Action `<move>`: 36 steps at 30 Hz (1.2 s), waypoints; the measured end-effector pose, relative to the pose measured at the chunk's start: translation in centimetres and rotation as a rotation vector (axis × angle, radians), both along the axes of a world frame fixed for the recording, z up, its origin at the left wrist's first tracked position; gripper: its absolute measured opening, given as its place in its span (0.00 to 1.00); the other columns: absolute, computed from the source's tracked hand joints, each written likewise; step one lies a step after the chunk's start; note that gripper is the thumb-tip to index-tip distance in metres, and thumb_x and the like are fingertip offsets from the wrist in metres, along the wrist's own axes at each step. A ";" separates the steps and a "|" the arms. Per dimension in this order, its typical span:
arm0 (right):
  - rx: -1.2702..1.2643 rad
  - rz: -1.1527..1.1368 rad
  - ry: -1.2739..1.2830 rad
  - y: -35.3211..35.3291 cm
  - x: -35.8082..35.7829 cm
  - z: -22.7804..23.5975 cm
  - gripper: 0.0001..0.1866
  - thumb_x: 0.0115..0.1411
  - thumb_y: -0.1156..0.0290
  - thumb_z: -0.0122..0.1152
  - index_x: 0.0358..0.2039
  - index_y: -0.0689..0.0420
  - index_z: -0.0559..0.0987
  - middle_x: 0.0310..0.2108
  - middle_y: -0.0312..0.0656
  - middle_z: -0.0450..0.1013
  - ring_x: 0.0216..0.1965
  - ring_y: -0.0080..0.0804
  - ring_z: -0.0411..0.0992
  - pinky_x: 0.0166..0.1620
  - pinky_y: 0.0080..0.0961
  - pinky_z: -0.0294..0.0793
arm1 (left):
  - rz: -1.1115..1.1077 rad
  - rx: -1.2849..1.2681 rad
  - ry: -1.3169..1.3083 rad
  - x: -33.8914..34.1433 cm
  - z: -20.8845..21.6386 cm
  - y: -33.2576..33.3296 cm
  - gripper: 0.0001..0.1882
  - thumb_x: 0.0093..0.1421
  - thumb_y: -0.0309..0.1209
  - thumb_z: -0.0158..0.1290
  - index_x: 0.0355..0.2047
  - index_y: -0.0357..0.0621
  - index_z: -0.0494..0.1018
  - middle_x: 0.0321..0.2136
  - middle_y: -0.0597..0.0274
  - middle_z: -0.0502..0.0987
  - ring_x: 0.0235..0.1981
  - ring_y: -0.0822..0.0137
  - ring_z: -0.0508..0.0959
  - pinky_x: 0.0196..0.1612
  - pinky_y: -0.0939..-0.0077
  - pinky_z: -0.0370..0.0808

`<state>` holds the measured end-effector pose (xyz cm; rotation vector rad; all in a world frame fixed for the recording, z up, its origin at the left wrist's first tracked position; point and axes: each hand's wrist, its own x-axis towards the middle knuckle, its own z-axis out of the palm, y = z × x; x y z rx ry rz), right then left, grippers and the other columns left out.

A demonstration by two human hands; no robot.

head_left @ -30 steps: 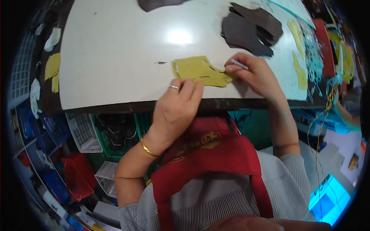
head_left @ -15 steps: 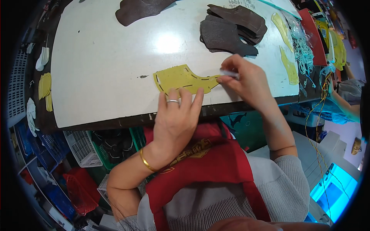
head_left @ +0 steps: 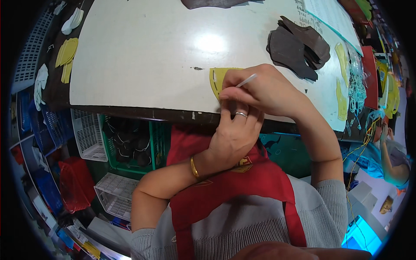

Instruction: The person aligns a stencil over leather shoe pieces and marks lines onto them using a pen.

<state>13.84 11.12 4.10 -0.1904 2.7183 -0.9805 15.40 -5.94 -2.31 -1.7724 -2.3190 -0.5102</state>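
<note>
A yellow pattern template (head_left: pixel 218 77) with dark-edged slots lies flat near the front edge of the white table (head_left: pixel 143 65). Only its left end shows; my hands cover the rest. My right hand (head_left: pixel 266 89) is closed in a pinch around a slim whitish pen (head_left: pixel 247 80). The pen's tip is hidden behind the fingers, at the template's left lower edge. Below it, my left hand (head_left: pixel 236 136), with a ring and a gold bangle, reaches over the table edge with its fingers stretched out onto the template. The right hand partly hides those fingertips.
Dark brown leather pieces (head_left: pixel 288 45) are stacked at the right back, another (head_left: pixel 208 3) at the far edge. Yellow templates (head_left: pixel 342 97) and tangled pale cord (head_left: pixel 357 82) lie along the right side. Crates (head_left: pixel 130 167) stand below the front edge. Another person (head_left: pixel 392 158) is at far right.
My right hand has moved from the template's narrow right tip to its left end, crossing over the left fingers. The view has shifted, so the table contents appear farther right, except the far-left things.
</note>
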 end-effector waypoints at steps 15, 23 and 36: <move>0.163 0.007 0.329 0.7 1.9 -0.9 0.10 0.61 0.64 0.68 0.29 0.55 0.79 0.23 0.40 0.76 0.24 0.42 0.77 0.28 0.34 0.74 | 0.020 -0.018 0.054 0.0 -0.3 0.2 0.23 0.57 0.33 0.52 0.52 0.36 0.76 0.49 0.46 0.73 0.50 0.49 0.74 0.55 0.43 0.76; -0.116 -0.435 0.170 4.4 5.5 0.0 0.16 0.68 0.58 0.59 0.32 0.59 0.80 0.33 0.42 0.79 0.31 0.41 0.79 0.34 0.31 0.76 | -0.032 -0.126 0.082 -1.1 1.7 0.8 0.22 0.59 0.34 0.52 0.52 0.37 0.75 0.47 0.54 0.73 0.41 0.56 0.75 0.50 0.54 0.78; 0.261 -0.169 0.280 5.5 6.0 -1.7 0.13 0.68 0.60 0.61 0.34 0.57 0.78 0.25 0.42 0.77 0.27 0.44 0.78 0.31 0.35 0.75 | 0.026 -0.177 0.198 -0.8 2.2 2.9 0.21 0.58 0.32 0.52 0.52 0.46 0.77 0.40 0.63 0.72 0.30 0.61 0.71 0.37 0.68 0.75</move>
